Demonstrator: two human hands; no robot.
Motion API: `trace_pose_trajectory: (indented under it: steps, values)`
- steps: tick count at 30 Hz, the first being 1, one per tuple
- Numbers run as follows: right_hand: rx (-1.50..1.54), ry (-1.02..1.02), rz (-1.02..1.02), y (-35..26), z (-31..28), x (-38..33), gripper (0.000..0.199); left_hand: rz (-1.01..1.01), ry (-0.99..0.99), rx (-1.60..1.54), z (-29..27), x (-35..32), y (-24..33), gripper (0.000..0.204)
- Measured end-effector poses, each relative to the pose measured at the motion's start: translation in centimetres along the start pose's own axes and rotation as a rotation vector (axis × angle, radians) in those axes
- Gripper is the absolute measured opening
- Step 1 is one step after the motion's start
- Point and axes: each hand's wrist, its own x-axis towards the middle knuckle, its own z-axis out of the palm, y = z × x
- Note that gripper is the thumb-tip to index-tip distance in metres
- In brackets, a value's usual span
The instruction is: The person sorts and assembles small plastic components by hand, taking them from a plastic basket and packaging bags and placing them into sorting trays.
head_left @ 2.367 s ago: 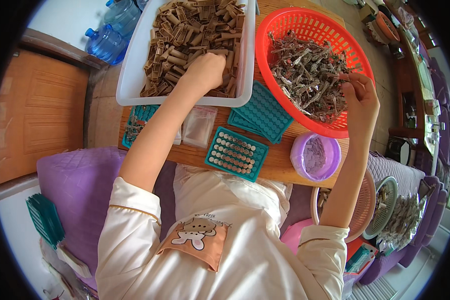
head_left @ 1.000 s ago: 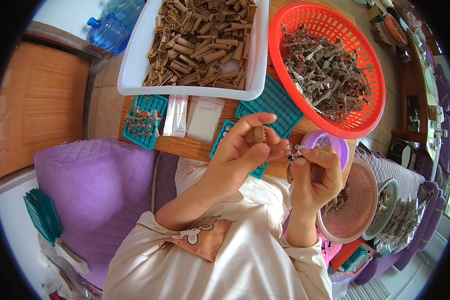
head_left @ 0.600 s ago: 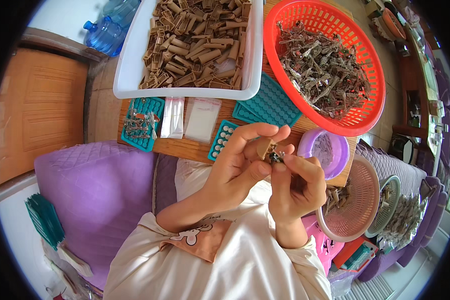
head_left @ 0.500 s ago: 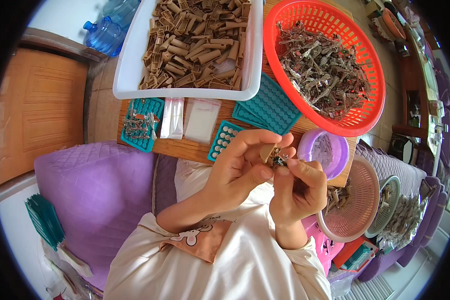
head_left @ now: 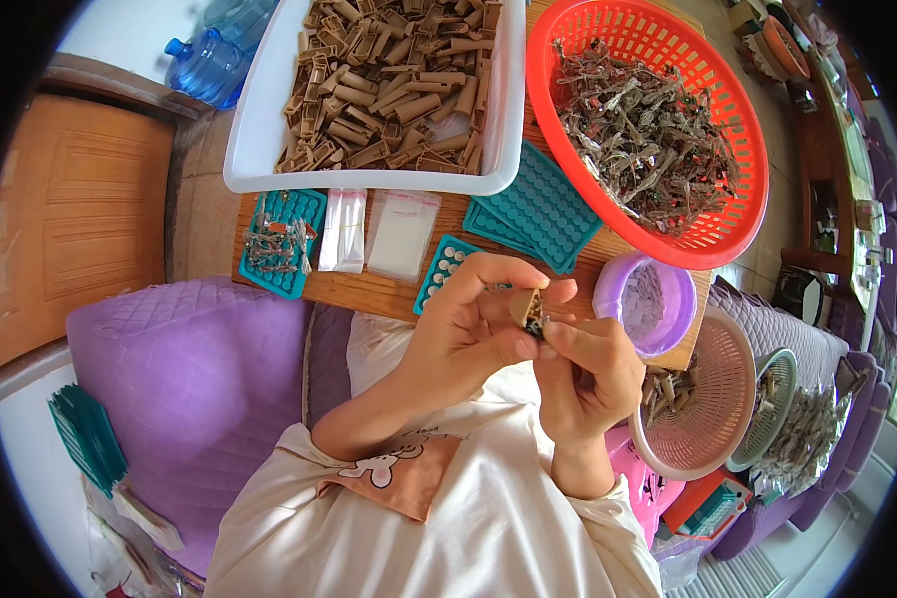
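Close to the chest, the left hand (head_left: 463,334) and right hand (head_left: 588,364) meet, fingertips of both pinched on 1 small tan plastic sleeve (head_left: 525,307) with a dark end. Just beyond lies a wooden board (head_left: 369,291) carrying teal dimpled trays (head_left: 533,211) and a glossy purple bowl (head_left: 646,301). Farther off, a white tub (head_left: 269,120) holds ribbed tan sleeves beside a red mesh basket (head_left: 733,149) of tangled metal parts.

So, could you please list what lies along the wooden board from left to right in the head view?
Teal tray with small metal parts → narrow clear bag → wider clear bag → stacked teal trays → purple bowl.
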Motion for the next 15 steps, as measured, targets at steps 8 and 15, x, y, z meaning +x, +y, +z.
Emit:
trace_pose_trajectory:
  steps: [8, 15]
  values:
    - [-0.072, -0.114, 0.08, 0.7, 0.4, -0.7, 0.023, -0.107, 0.225, 0.275, 0.4, -0.1, 1.0, 0.035]
    - [0.009, 0.025, 0.282, 0.8, 1.1, -1.3, 0.018, -0.169, 0.301, 0.359, 0.4, -0.1, 1.2, 0.041]
